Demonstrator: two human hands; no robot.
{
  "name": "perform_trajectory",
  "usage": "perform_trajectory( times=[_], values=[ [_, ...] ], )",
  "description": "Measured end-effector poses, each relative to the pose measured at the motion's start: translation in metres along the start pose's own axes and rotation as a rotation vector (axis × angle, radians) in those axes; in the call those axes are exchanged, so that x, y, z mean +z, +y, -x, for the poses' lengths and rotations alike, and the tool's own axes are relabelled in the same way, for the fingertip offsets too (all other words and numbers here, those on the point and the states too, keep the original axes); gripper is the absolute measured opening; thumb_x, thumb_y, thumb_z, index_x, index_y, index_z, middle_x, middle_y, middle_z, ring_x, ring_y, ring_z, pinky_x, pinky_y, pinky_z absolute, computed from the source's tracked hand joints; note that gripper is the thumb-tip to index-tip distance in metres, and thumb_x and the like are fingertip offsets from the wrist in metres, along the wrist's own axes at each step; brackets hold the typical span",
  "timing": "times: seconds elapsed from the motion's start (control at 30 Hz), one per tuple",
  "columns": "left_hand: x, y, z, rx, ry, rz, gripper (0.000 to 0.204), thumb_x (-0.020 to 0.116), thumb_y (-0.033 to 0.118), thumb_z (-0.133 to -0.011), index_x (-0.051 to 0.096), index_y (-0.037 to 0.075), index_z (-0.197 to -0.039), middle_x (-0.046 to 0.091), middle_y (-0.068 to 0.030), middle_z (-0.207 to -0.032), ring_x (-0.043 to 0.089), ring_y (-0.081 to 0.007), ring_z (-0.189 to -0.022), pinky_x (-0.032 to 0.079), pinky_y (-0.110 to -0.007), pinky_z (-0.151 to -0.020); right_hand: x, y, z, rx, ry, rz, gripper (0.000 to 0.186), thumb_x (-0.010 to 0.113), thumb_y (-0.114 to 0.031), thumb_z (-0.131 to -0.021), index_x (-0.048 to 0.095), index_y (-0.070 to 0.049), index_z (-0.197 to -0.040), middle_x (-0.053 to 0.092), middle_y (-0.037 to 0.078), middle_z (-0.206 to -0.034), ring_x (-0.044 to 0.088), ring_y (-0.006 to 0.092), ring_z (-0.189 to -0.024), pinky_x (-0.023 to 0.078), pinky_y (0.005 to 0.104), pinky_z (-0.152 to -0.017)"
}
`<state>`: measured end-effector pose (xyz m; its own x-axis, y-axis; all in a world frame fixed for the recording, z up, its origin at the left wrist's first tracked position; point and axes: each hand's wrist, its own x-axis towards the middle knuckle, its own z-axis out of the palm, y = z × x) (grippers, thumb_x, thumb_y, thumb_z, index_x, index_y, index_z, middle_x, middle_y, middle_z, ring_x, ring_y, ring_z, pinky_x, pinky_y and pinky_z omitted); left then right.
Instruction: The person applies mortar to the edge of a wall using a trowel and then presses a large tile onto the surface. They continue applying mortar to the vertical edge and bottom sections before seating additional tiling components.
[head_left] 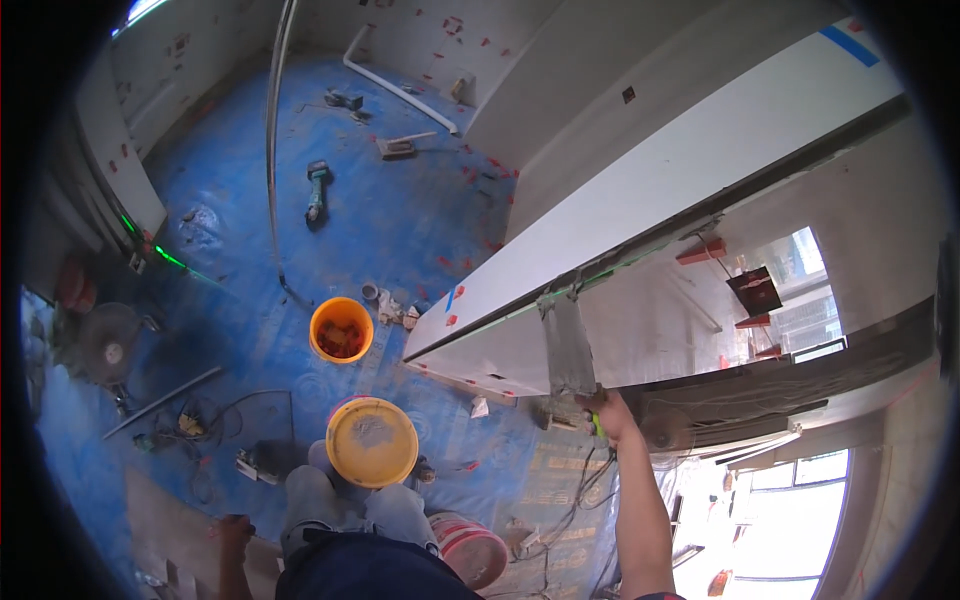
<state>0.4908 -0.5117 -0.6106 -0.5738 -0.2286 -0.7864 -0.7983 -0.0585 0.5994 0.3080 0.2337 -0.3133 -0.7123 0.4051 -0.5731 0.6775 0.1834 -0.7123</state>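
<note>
My right hand (617, 420), on an outstretched arm, is closed around the bright green grip of a trowel (600, 424). Beside it, a wide grey smeared strip (568, 345) crosses the glossy panel (645, 345) up to its edge; I cannot tell how much of this strip is blade and how much is mortar. My left hand (234, 528) hangs low at my left side in shadow, away from the tools, its fingers too dark to read. Close before my knees stands a bucket with a yellow top (372, 442), smeared with grey.
An orange bucket (341, 330) with red pieces inside stands farther off. A red-and-white bucket (468, 550) is near my right leg. On the blue floor sheet (250, 300) lie a teal power tool (317, 193), cables (580, 490) and a white pipe (400, 90). A fan (110, 350) stands left.
</note>
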Motion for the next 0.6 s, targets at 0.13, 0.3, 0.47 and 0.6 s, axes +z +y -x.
perform_trajectory(
  times=[0.13, 0.3, 0.47, 0.6],
  values=[
    [0.011, 0.007, 0.003, -0.014, 0.07, -0.085, 0.017, 0.062, 0.018, -0.084, 0.06, 0.001, -0.084, 0.058, -0.0069, -0.066, 0.051, -0.0144, -0.05, 0.039, -0.029, -0.045, -0.003, 0.033, -0.002, -0.188, 0.034, 0.106, 0.019, 0.072, -0.013, -0.085, 0.059, -0.005, -0.095, 0.053, 0.002, -0.069, 0.051, 0.0125, -0.055, 0.042, 0.0287, -0.044],
    [0.012, 0.017, 0.015, -0.003, 0.075, -0.179, 0.022, 0.062, 0.019, -0.084, 0.063, -0.003, -0.086, 0.063, -0.01, -0.068, 0.052, -0.0143, -0.051, 0.04, -0.029, -0.047, -0.017, 0.014, -0.047, -0.343, -0.06, 0.742, 0.014, 0.07, -0.013, -0.078, 0.062, -0.001, -0.081, 0.059, 0.005, -0.067, 0.054, 0.0149, -0.053, 0.043, 0.0328, -0.051],
    [-0.019, -0.031, 0.023, 0.238, 0.072, -0.506, 0.025, 0.064, 0.023, -0.085, 0.066, -0.001, -0.088, 0.064, -0.0084, -0.071, 0.055, -0.0155, -0.058, 0.043, -0.03, -0.054, -0.028, -0.028, -0.077, -0.139, -0.13, 0.57, 0.014, 0.071, -0.013, -0.077, 0.063, -0.003, -0.08, 0.059, 0.003, -0.066, 0.051, 0.0135, -0.054, 0.043, 0.0315, -0.052],
    [0.03, 0.014, 0.053, -0.01, 0.118, -0.274, 0.024, 0.063, 0.021, -0.084, 0.066, -0.002, -0.087, 0.062, -0.0088, -0.066, 0.053, -0.0146, -0.052, 0.041, -0.029, -0.047, -0.024, 0.001, -0.06, -0.127, -0.06, 0.442, 0.016, 0.072, -0.014, -0.078, 0.066, -0.003, -0.087, 0.06, 0.001, -0.068, 0.053, 0.0127, -0.058, 0.043, 0.0321, -0.054]
  ],
)
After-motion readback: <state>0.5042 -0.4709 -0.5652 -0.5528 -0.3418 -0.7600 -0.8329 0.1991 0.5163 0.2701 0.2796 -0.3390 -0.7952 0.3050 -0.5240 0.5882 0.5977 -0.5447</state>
